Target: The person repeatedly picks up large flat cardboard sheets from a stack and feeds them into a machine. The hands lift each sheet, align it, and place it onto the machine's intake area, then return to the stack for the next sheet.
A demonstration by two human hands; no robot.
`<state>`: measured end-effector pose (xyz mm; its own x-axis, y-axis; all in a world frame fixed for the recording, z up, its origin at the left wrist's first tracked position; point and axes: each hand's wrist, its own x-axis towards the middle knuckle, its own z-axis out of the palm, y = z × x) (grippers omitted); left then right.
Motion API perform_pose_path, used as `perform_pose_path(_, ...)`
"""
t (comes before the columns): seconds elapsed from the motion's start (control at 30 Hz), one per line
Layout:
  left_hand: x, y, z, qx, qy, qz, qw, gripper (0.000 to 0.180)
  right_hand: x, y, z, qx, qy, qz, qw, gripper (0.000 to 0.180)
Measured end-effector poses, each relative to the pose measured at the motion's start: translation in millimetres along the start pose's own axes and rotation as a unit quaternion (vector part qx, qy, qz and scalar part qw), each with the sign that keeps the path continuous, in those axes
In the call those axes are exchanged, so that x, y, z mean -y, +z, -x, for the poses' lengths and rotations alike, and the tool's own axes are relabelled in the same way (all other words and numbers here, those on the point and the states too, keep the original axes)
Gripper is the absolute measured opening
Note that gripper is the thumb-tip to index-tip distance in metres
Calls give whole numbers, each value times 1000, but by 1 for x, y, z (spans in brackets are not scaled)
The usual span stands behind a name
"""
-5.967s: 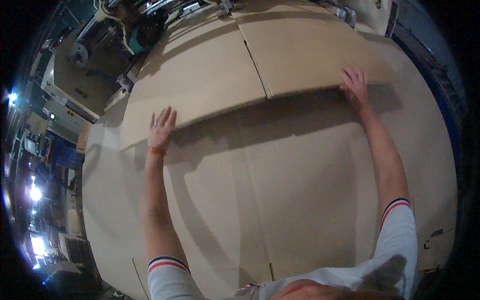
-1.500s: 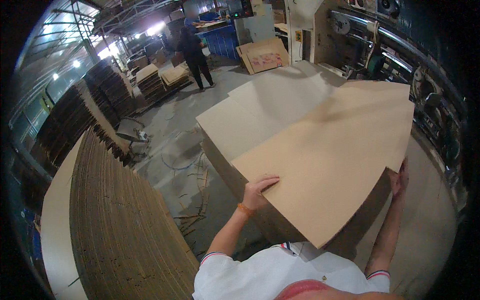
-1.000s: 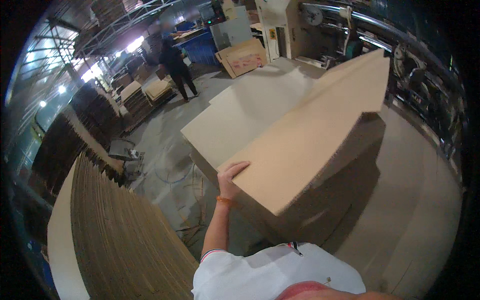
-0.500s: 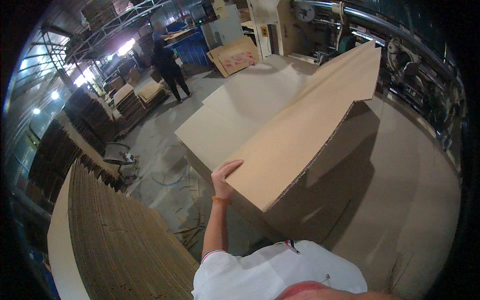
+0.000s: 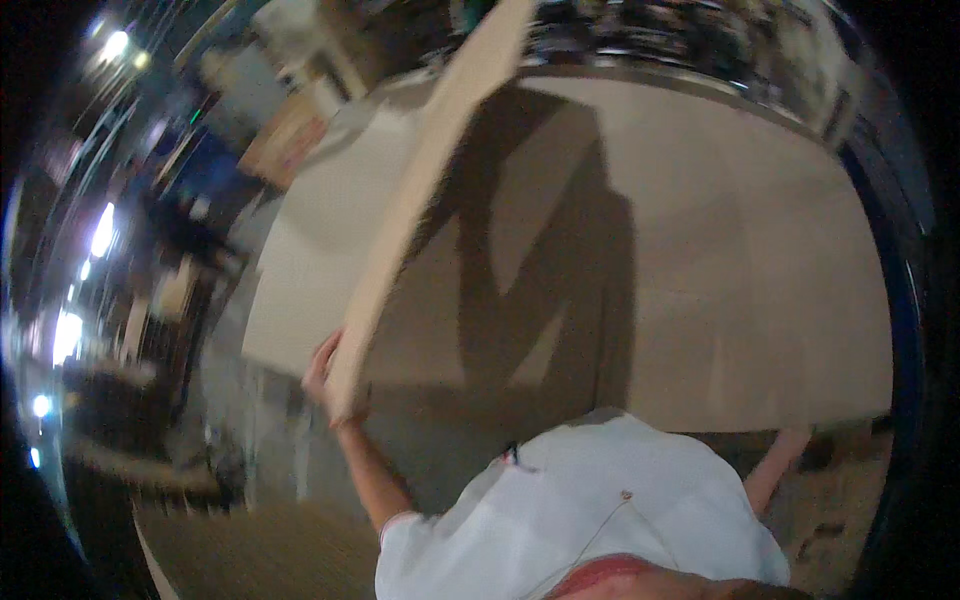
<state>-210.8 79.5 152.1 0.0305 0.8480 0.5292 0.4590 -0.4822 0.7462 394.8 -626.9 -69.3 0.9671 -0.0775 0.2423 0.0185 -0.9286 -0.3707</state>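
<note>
Cardboard sheet [image 5: 700,250]: large, plain tan, matte, tilted steeply, fills centre and right of frame; broad underside faces camera, carries dark shadow. Near edge [image 5: 420,210] runs from lower left up to top centre, thin, slightly bowed. Frame motion-blurred.

Left hand [image 5: 325,375]: left of centre, fingers clamped on sheet's lower left corner.

Right hand: hidden behind sheet's lower right edge; only forearm [image 5: 775,465] shows, grip cannot be told.

Second flat cardboard stack [image 5: 310,270] lies behind, left of centre.
</note>
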Motion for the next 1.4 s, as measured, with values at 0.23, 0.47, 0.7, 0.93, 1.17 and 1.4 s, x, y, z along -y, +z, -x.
perform_pose_path(0.23, -1, -13, -60, -43, 115, -27, 992, 19, -4, 4, 25, -18, 498, -575, 648, 48)
perform_pose_path(0.47, -45, -2, -97, -96, 270, 6, 958, 9, -86, 13, 13, 69, 416, -535, 732, 82)
perform_pose_path(0.7, 5, -35, -89, -6, 194, -36, 980, 26, -14, -10, 117, 65, 356, -659, 660, 50)
perform_pose_path(0.93, -43, -1, -63, -46, 207, -17, 977, 10, -23, -37, 35, 19, 372, -598, 710, 37)
perform_pose_path(1.17, -73, -16, -40, -91, 256, -94, 958, 13, -76, -47, 62, 20, 259, -624, 737, 44)
perform_pose_path(1.4, -32, 35, -78, 10, 257, 6, 966, 20, -69, -17, 149, 2, 241, -762, 601, 45)
